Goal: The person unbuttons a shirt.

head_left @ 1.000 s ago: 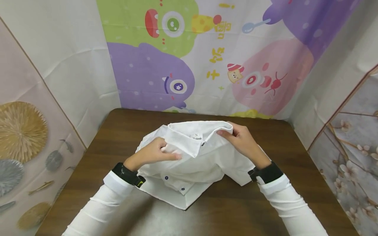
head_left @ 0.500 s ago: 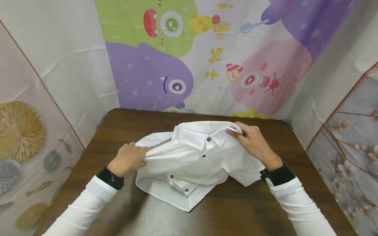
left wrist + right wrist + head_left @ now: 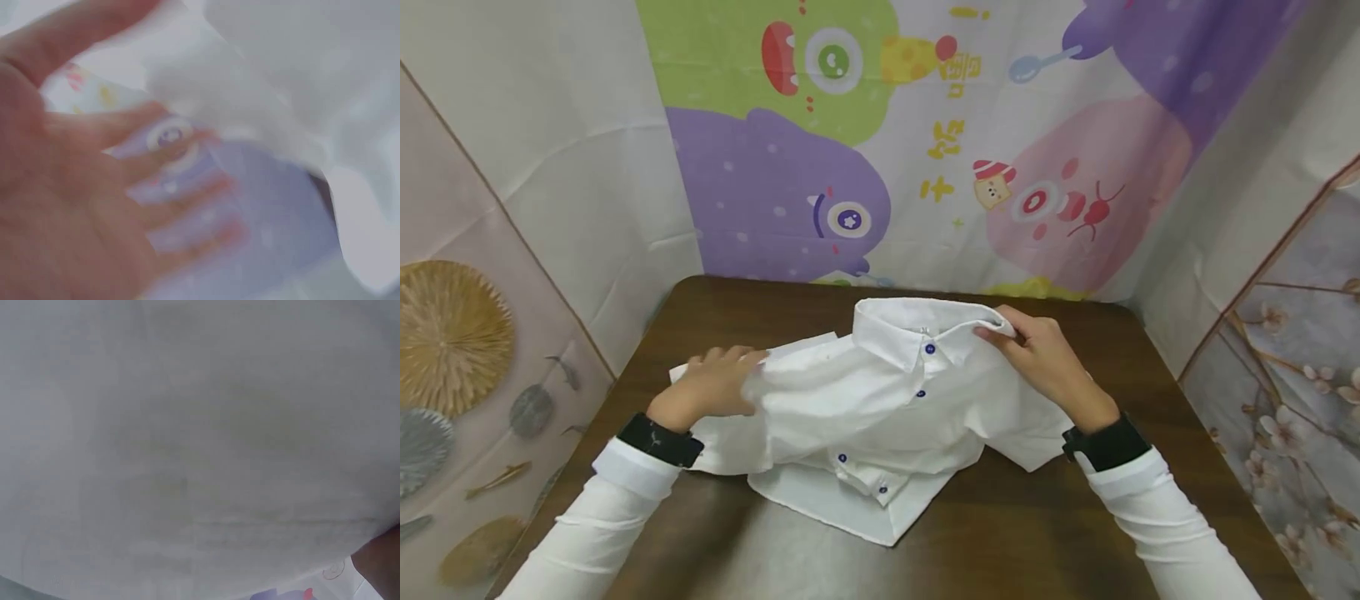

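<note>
A white short-sleeved button-up shirt [image 3: 880, 400] with dark blue buttons lies on the brown table, its collar [image 3: 887, 337] standing up at the back. My right hand [image 3: 1045, 358] pinches the collar's right side between thumb and fingers. At the shirt's left sleeve is my left hand [image 3: 715, 383]. The left wrist view, blurred, has that hand [image 3: 81, 200] with fingers spread and the white cloth [image 3: 275, 75] beyond them, none of it gripped. Shirt fabric [image 3: 187, 437] fills most of the right wrist view, with only an edge of the right hand [image 3: 382, 559] at lower right.
The dark brown table [image 3: 1000, 533] extends around the shirt on all sides. A cartoon-printed curtain [image 3: 925, 250] hangs behind its far edge. Patterned cloth panels stand at the left [image 3: 550, 292] and right [image 3: 1285, 375].
My left hand has gone from the collar to the left, first tugging the shirt's side; the left sleeve now lies spread out. The right hand shifted slightly right, still holding the collar.
</note>
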A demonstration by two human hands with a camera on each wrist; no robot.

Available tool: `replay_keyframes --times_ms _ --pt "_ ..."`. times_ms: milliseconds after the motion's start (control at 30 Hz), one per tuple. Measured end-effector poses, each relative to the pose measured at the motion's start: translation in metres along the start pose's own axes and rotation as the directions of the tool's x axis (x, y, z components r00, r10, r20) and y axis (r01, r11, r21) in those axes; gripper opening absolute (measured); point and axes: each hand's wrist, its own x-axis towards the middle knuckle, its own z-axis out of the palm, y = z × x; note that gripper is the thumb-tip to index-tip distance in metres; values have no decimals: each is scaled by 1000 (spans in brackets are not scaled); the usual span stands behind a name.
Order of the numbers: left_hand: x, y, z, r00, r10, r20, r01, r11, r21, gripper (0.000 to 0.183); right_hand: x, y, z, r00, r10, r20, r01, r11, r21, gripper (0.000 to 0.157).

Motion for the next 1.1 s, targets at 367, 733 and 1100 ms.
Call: replay_keyframes --times_ms 367,733,1100 --pt "58 51 -5 911 208 -356 -318 904 -287 16 9 2 -3 991 39 126 -32 998 -57 21" --pt "73 50 -35 880 94 -466 -215 953 -213 22 17 13 -11 998 52 48 -36 958 -283 20" --pt "119 57 -48 859 -214 -464 -124 793 -596 25 62 21 33 916 374 -148 -351 923 158 23"
